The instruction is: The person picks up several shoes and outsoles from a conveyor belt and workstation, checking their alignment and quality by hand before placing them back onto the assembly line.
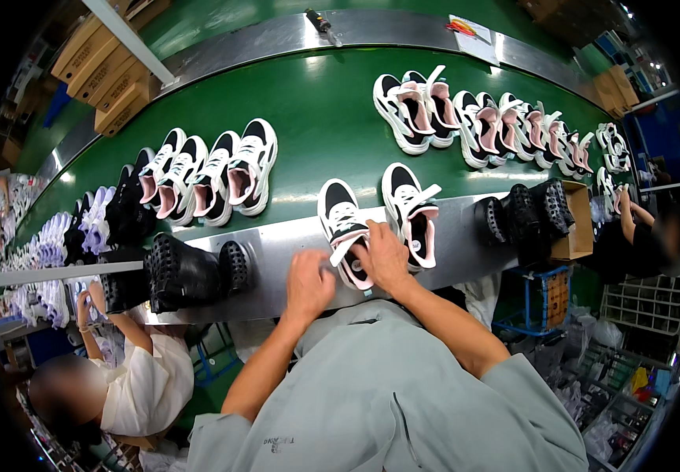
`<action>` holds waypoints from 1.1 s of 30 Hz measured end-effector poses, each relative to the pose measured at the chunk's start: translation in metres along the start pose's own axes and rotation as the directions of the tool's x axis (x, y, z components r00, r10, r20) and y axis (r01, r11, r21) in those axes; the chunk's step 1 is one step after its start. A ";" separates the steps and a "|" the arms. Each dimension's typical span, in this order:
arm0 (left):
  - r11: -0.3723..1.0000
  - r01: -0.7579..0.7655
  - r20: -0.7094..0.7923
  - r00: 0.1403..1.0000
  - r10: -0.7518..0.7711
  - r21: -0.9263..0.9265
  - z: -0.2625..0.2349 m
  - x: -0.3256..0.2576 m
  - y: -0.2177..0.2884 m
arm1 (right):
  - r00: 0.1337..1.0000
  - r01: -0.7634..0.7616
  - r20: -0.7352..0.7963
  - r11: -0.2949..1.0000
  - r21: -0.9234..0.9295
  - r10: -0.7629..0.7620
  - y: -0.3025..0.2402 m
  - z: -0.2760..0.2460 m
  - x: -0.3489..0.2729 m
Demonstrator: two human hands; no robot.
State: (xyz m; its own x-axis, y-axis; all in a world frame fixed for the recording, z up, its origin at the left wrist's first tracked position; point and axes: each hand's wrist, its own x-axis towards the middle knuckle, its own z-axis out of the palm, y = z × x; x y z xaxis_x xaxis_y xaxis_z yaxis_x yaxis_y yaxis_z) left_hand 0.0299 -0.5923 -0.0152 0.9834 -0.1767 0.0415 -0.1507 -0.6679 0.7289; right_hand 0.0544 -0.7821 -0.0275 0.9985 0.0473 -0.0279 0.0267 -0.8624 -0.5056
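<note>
A white and black sneaker point(338, 206) with pink lining lies toe away from me on the metal edge of the bench. My right hand point(385, 256) grips it at the opening, the fingers around the tongue and pale strap; some fingertips are hidden inside. Beside the sneaker's heel, on its left, my left hand point(309, 285) hovers with loosely bent fingers and a gap between thumb and forefinger. Nothing shows in it. The matching sneaker point(403, 197) stands just right of my right hand, untouched, its strap sticking up.
More such sneakers stand in rows on the green belt, left point(249, 161) and right point(403, 110). Black lugged boots point(187, 271) flank me on the left, and others point(522, 212) on the right beside a cardboard box point(580, 224). A screwdriver-like tool point(321, 23) lies at the far rail. People work on both sides.
</note>
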 end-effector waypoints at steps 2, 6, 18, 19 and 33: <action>0.985 -0.173 0.010 0.985 0.173 0.020 0.004 -0.018 0.016 | 0.983 0.153 -0.109 0.988 0.027 -0.149 -0.005 -0.007 0.004; 0.941 -0.338 0.038 0.941 0.338 -0.004 0.024 -0.018 0.031 | 0.995 0.083 -0.061 0.982 0.170 -0.074 -0.009 -0.006 0.019; 0.917 -0.327 0.358 0.904 0.233 0.230 0.048 0.011 0.049 | 0.865 -0.314 -0.354 0.934 0.171 0.355 0.079 -0.090 -0.007; 0.914 -0.330 0.357 0.904 0.234 0.236 0.054 0.021 0.057 | 0.859 -0.467 -0.022 0.800 0.376 0.512 0.086 -0.084 -0.001; 0.756 -0.193 0.376 0.924 -0.075 0.625 -0.001 0.175 0.024 | 0.811 -0.554 0.339 0.437 0.709 0.478 0.141 -0.133 -0.041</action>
State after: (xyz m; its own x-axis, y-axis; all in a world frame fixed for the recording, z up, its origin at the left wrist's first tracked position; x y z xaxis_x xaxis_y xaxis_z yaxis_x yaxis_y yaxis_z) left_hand 0.1980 -0.6386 0.0101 0.8816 -0.3851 -0.2730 -0.3672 -0.9229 0.1162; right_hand 0.0232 -0.9722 0.0169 0.8059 -0.2027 -0.5562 -0.5751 -0.0454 -0.8168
